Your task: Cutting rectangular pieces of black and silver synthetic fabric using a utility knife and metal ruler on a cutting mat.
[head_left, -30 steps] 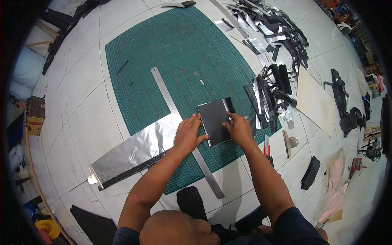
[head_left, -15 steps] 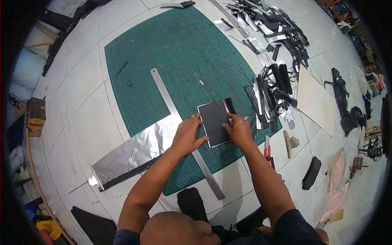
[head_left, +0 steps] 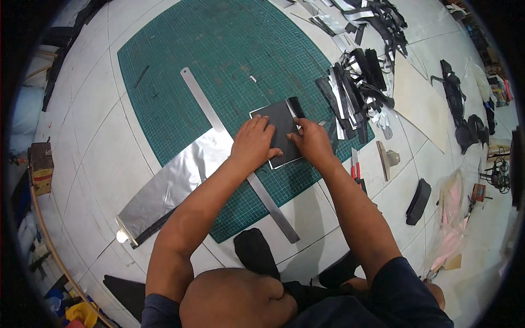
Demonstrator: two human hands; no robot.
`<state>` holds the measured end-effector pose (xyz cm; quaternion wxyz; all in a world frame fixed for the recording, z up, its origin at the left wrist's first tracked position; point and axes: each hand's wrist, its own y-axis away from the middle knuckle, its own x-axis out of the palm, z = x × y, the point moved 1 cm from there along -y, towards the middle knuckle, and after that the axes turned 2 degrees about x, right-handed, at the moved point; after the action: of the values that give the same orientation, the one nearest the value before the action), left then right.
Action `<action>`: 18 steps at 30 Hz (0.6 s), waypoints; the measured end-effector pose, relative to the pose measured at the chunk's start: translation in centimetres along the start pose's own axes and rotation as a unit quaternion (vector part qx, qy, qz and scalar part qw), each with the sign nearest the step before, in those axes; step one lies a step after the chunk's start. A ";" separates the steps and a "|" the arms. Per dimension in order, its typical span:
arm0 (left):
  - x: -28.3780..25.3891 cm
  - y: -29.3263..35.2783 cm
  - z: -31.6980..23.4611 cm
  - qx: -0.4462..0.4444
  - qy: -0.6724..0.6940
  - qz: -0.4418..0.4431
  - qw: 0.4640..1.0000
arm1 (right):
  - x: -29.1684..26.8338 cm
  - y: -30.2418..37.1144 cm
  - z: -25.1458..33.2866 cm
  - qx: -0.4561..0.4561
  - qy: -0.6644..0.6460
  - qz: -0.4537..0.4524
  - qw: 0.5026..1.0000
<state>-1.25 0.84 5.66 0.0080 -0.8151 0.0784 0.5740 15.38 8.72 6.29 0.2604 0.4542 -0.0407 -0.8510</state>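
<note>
Flat black rectangular panel w/ thin white edge [head_left: 282,121] sits on the green gridded cutting mat [head_left: 224,54], R of the long steel ruler [head_left: 198,94]. L hand [head_left: 252,143]: fingers extended, thumb out, laid over the panel's L side, pressing approx. flat, no grasp. R hand [head_left: 313,141]: fingers curled, thumb + index at the panel's R edge; can't tell if pinched shut. For good control, prob. best: even L pressure, light R touch, edges square, silver foil-faced sheet [head_left: 169,180] undisturbed.
</note>
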 end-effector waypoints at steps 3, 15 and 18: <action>-0.8 -0.6 -0.4 -0.026 0.040 0.052 0.998 | 0.0 0.2 -0.1 -0.008 0.002 -0.012 1.000; -0.8 -0.5 -0.3 -0.023 0.046 0.012 0.999 | -0.8 0.3 0.5 -0.001 0.003 0.011 1.000; -1.1 -0.4 -0.6 -0.031 0.051 0.005 0.998 | -0.5 0.3 0.2 -0.008 0.017 -0.001 1.000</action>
<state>-0.94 1.31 6.85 -0.0239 -0.8430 0.0645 0.5335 15.52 8.70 6.88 0.2640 0.4669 -0.0291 -0.8435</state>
